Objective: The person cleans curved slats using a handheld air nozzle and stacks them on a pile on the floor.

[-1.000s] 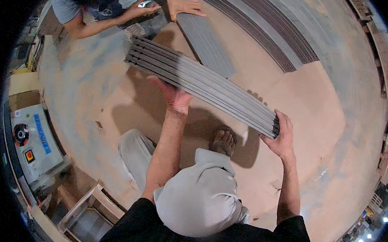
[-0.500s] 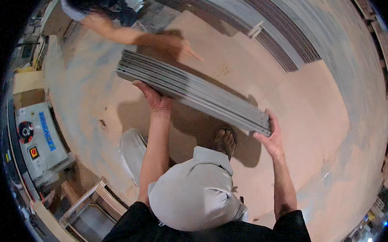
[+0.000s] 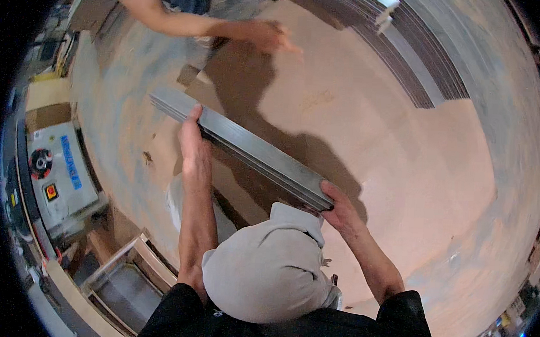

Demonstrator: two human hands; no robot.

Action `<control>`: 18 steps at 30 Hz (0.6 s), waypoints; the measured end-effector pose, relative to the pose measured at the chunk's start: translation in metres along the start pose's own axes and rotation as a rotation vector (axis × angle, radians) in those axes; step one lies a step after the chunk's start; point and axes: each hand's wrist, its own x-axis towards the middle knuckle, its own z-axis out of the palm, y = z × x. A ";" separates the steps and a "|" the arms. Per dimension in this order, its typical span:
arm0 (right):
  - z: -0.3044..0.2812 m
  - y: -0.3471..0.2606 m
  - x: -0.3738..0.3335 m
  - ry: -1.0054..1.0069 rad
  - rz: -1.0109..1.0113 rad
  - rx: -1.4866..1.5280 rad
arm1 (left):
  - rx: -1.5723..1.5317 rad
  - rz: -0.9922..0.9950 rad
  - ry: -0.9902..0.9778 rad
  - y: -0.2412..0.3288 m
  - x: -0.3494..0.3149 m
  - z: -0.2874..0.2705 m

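A bundle of long, flat grey strips [image 3: 253, 148] hangs slantwise before me, its left end farther away than its right. My left hand [image 3: 195, 141] is closed around it toward the left end, with the thumb on the upper face and the other fingers hidden. Around the right end my right hand [image 3: 339, 207] is closed, its thumb on the top edge. The broad smooth face of the bundle is turned up, and layered edges show on the near side. A co-worker's hand [image 3: 271, 37] reaches in beyond the bundle with a finger pointing right, apart from it.
Stacks of brown and grey strips [image 3: 410, 66] lie at the far right on a large pale sheet [image 3: 416, 170] on the floor. At left stands a grey control box [image 3: 65, 176] with a red-and-yellow switch. A wooden frame [image 3: 115, 264] sits at lower left.
The bundle has come nearer to me and left, and rolled so its flat face shows instead of the layered edges. Both hands moved with it. The co-worker's hand moved farther away.
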 end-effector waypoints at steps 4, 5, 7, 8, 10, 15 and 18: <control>0.043 0.007 0.018 0.027 0.212 0.150 | 0.403 0.190 0.111 0.036 -0.017 0.016; 0.054 0.010 0.017 0.054 0.314 0.144 | 0.540 0.223 0.184 0.039 -0.009 0.015; 0.087 0.005 0.001 0.107 0.529 0.120 | 0.931 0.162 0.437 0.026 0.043 -0.009; 0.108 0.000 -0.014 0.098 0.516 0.032 | 1.074 0.148 0.522 0.009 0.066 -0.026; 0.132 -0.003 -0.038 0.082 0.534 -0.096 | 1.303 0.145 0.658 -0.023 0.094 -0.057; 0.035 0.032 -0.001 0.225 0.538 0.145 | 1.302 0.093 0.593 -0.056 0.052 -0.022; 0.056 0.013 -0.007 0.052 0.442 -0.446 | 1.297 0.094 0.493 -0.063 0.044 -0.043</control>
